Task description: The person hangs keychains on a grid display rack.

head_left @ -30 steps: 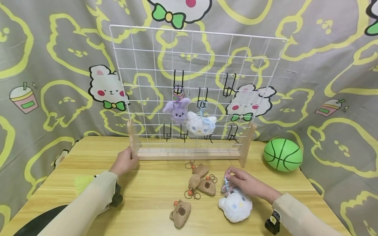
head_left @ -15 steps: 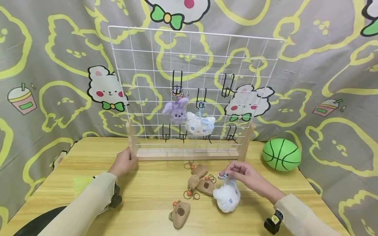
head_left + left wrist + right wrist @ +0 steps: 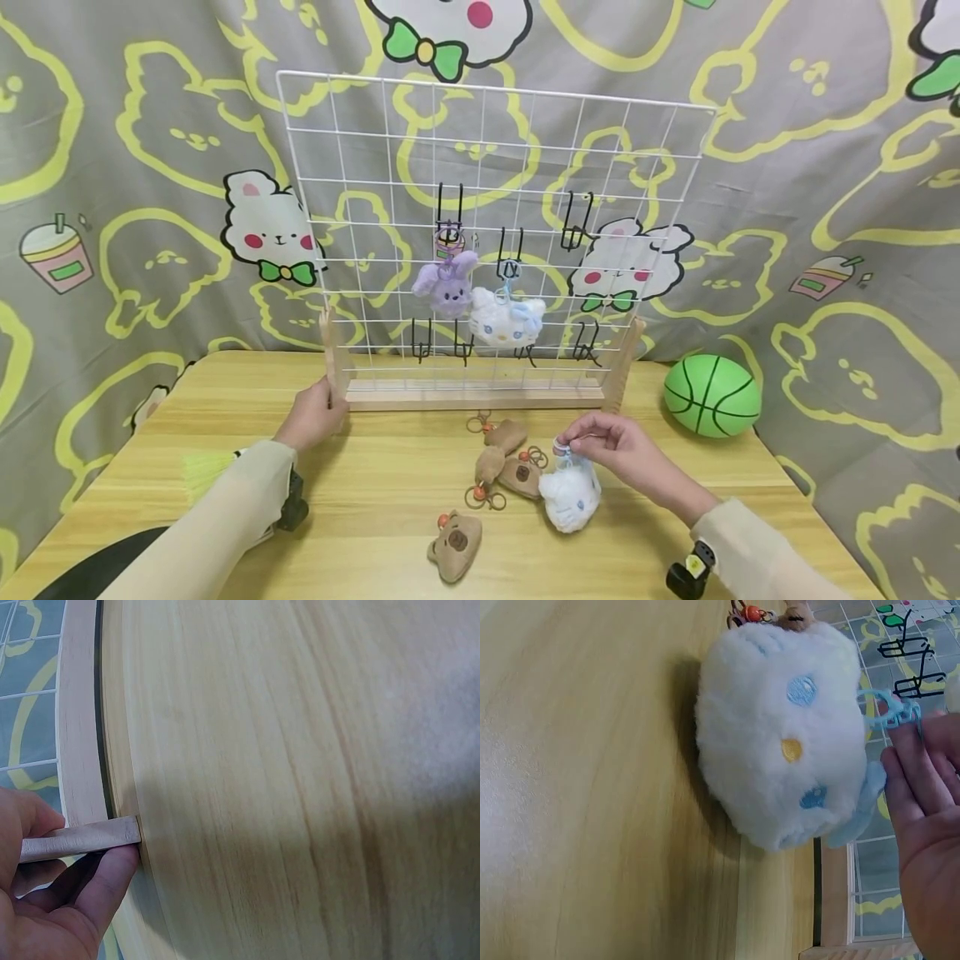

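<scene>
My left hand [image 3: 309,414] grips the wooden foot [image 3: 82,838] at the left end of a white wire grid rack [image 3: 480,397], thumb on one side and fingers on the other. My right hand [image 3: 618,446] pinches the light blue strap and ring [image 3: 900,712] of a white plush cat keychain [image 3: 570,500]. The cat's head hangs below the fingers, close to the tabletop, its blue eyes and yellow nose showing in the right wrist view. On the rack's black hooks hang a purple plush bunny keychain [image 3: 447,287] and another white plush cat keychain [image 3: 506,321].
Several brown plush capybara-like keychains [image 3: 455,546] lie on the table between the hands. Other black hooks [image 3: 576,223] on the grid hold nothing. A green ball [image 3: 712,396] sits at the right rear; a yellow-green shuttlecock [image 3: 206,473] lies beside the left sleeve.
My right hand has shifted left and slightly up, raising the white plush cat by its strap. The cat now hangs turned, nearer the brown keychains. My left hand stays on the rack foot.
</scene>
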{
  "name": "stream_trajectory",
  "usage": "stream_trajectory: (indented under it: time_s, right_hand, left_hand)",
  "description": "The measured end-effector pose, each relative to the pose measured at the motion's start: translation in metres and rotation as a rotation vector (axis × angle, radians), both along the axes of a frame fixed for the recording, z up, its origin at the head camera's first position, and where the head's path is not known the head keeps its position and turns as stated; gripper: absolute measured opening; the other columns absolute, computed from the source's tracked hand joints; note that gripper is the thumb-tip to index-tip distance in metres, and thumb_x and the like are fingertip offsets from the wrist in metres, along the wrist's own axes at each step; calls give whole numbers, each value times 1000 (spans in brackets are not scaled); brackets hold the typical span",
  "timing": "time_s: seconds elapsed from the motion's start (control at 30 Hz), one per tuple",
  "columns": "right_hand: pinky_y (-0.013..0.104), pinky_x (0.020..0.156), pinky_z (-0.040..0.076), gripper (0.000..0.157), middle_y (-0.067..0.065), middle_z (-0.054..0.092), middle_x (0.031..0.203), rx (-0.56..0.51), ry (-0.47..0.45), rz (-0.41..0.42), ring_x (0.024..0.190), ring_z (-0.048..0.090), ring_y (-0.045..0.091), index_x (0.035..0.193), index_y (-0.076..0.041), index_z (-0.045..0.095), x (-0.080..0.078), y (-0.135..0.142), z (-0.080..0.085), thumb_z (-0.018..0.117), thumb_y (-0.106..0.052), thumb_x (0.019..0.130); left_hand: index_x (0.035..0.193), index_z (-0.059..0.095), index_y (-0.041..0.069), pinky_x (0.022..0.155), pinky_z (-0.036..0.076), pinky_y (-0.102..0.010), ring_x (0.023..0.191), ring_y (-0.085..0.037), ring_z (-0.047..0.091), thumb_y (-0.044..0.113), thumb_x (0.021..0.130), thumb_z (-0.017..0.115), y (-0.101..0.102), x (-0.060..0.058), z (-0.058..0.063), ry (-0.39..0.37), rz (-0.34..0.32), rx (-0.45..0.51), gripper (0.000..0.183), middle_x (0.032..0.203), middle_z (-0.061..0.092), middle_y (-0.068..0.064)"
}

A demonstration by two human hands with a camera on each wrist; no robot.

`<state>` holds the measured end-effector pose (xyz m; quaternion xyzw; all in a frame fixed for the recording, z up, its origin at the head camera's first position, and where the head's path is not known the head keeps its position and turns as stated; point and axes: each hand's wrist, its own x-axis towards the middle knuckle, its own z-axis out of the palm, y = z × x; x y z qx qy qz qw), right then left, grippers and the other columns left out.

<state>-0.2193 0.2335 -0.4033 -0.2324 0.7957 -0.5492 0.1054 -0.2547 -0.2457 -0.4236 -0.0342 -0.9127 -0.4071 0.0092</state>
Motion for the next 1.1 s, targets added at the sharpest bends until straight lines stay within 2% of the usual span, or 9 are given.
stream_trajectory:
  time_s: [0.13, 0.23, 0.53, 0.63, 0.77, 0.9, 1.0, 1.1]
  right_hand:
    - [21, 94, 58, 25, 29, 71, 121, -17, 19, -4, 103, 76, 6, 118, 10, 64, 0, -1, -2, 65, -8, 100]
    - [20, 93, 58, 25, 31, 70, 119, -15, 28, -27, 101, 75, 5, 118, 10, 64, 1, -1, -3, 65, -8, 100]
    - [21, 85, 60, 25, 19, 72, 105, -12, 78, -133, 89, 73, 4, 115, 11, 64, 0, -4, -8, 69, -6, 97]
    - [20, 82, 60, 24, 19, 71, 103, -28, 103, -137, 87, 72, 4, 113, 13, 62, 1, -5, -9, 69, -2, 95]
    - [21, 82, 61, 22, 22, 68, 110, -49, 120, -110, 87, 73, 5, 114, 12, 60, 2, -5, -9, 67, 3, 94]
    - [21, 82, 61, 30, 25, 61, 122, -57, 108, -103, 87, 73, 6, 123, 11, 58, 3, -5, -9, 66, 4, 95]
    - [20, 86, 60, 39, 31, 62, 124, -37, 108, -96, 92, 73, 4, 131, 14, 55, 3, -5, -9, 66, 3, 96]
    - [18, 90, 59, 40, 32, 69, 121, 7, 94, -107, 97, 74, 1, 132, 15, 58, 3, -4, -8, 67, -3, 97]
  left_hand:
    - [145, 39, -20, 53, 49, -30, 67, -17, 62, 3, 97, 48, 0, 0, -1, 5, -1, 1, 54, 88, 67, -23]
    - [145, 40, -19, 53, 48, -29, 66, -17, 62, 3, 97, 48, 0, -1, -2, 6, 3, -5, 54, 86, 68, -22]
    - [146, 39, -19, 50, 47, -28, 65, -16, 62, 4, 97, 47, -2, -2, -3, 10, -5, 8, 56, 85, 68, -21]
    - [147, 39, -19, 49, 46, -27, 64, -16, 62, 5, 96, 47, -2, -2, -5, 12, -10, 11, 57, 85, 68, -21]
    - [145, 41, -19, 49, 45, -28, 63, -16, 61, 5, 95, 47, -3, -3, -6, 13, -6, 4, 56, 83, 68, -19]
    - [144, 41, -19, 49, 45, -28, 64, -16, 61, 5, 95, 47, -4, -4, -7, 12, -5, -4, 55, 83, 68, -19]
    - [144, 41, -19, 50, 46, -28, 64, -17, 61, 5, 95, 47, -4, -4, -7, 13, -6, -7, 55, 85, 68, -20]
    - [143, 42, -19, 51, 46, -29, 65, -17, 61, 6, 94, 47, -4, -4, -7, 14, -4, -13, 55, 86, 69, -21]
